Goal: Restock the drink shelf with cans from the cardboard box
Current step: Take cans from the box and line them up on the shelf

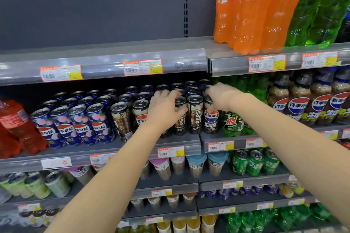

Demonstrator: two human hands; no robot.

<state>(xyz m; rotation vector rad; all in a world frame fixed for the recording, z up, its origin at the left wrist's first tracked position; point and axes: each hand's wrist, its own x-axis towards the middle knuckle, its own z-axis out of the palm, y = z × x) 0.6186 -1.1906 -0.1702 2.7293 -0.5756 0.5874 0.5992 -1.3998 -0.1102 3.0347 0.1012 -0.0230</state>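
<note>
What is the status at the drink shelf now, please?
Left hand wrapped on a black Pepsi can, front row. Right hand gripping the next-but-one black can. Shelf row nearly full. Cardboard box not in view.

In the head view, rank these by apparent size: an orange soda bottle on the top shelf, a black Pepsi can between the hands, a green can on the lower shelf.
Largest to smallest:
1. Orange soda bottle, by far the largest.
2. Black Pepsi can.
3. Green can, somewhat smaller in the picture than the black one, though wide-angle distortion makes this last step less sure.
</note>
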